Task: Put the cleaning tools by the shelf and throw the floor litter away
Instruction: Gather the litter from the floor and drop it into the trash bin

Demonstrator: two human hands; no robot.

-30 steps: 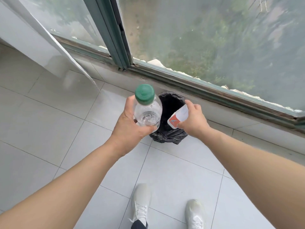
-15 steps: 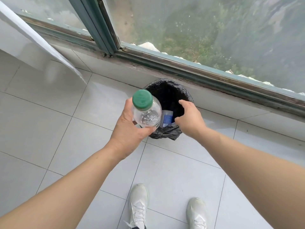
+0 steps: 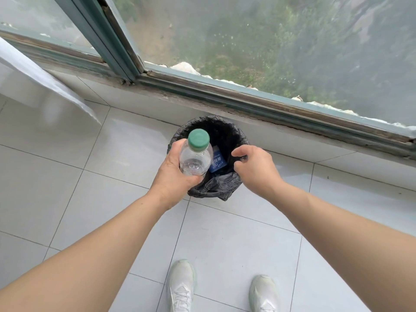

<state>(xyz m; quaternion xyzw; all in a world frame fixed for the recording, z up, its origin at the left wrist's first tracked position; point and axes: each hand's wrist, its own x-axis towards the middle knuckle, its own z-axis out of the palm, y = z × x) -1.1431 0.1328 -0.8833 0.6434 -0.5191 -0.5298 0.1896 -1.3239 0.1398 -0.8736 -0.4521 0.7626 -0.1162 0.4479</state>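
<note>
Your left hand (image 3: 173,176) wraps round the lower body of the clear plastic bottle (image 3: 195,162), fingers curled close. It holds the bottle upright over the near left edge of the bin (image 3: 227,124), likely so it can drop straight in. The thin, see-through wall looks empty and light, and the ribbed green cap (image 3: 198,137) is on. Small and round, the bin stands on glossy pale floor tiles (image 3: 67,176) against the window sill (image 3: 304,140). It is lined with a crinkled black plastic bag (image 3: 216,185) whose slack hangs over the near side. A blue printed packet (image 3: 216,163) lies inside. Your right hand (image 3: 256,170) hovers at the bin's right rim, fingers loosely bent and holding nothing; whether it touches the liner I cannot tell.
</note>
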